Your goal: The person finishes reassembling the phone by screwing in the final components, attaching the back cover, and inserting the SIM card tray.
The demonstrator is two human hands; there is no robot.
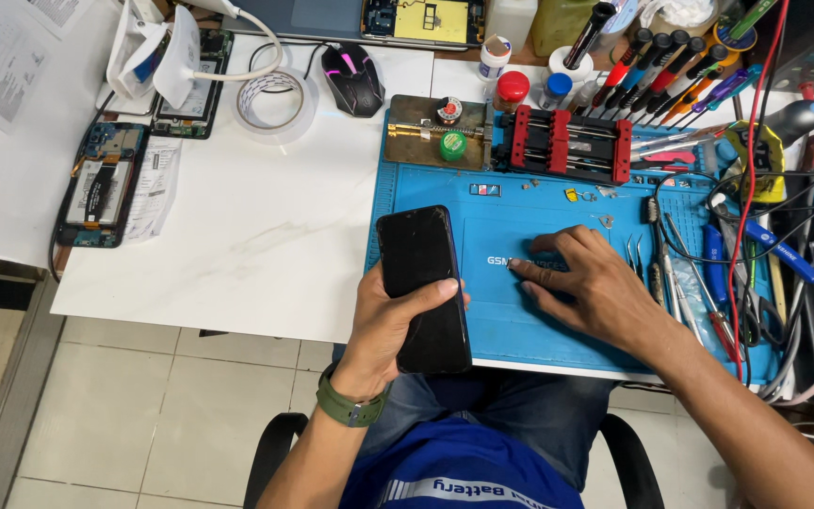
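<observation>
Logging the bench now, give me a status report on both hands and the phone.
Left hand grip shut on black phone, screen dark. Right hand flat on blue mat, empty. Tweezers beside it.

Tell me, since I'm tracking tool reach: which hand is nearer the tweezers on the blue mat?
Right. The right hand lies flat on the mat just left of the tweezers; the left hand holds the black phone, farther left.

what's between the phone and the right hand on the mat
Only bare blue mat with pale lettering, in the head view; the phone sits in the left hand, the right hand apart.
</observation>
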